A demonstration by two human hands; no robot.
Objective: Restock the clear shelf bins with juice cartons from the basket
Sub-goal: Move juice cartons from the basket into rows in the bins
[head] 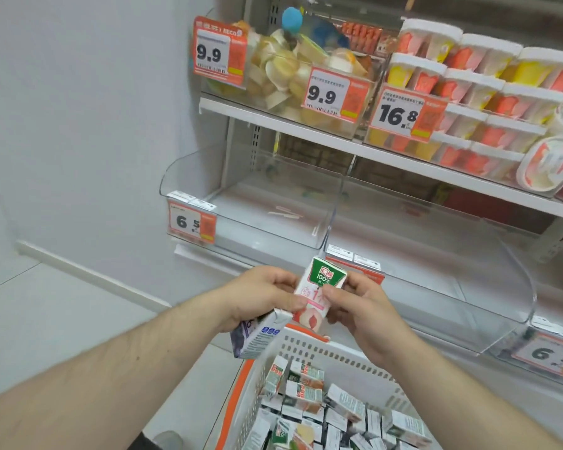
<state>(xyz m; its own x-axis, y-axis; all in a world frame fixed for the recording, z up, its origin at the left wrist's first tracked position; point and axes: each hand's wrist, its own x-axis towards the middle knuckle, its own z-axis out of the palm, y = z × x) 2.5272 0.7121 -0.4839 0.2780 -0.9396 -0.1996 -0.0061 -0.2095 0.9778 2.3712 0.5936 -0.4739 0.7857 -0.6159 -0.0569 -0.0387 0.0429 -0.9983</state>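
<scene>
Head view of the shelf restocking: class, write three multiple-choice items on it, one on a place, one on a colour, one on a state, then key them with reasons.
1. Where is the basket?
A. on the top shelf
B. below the hands, in front of the shelf
C. inside a bin

2. What colour is the top of the peach carton?
A. green
B. blue
C. black

3. What state is the left bin in?
A. full of cartons
B. holding no cartons
C. stacked with tubs

Key: 1 B, the basket sits low under both hands. 2 A, its top panel with "100%" is green. 3 B, only its clear walls and bare floor show. The left hand and right hand both hold that carton; the left also grips a purple carton.
</scene>
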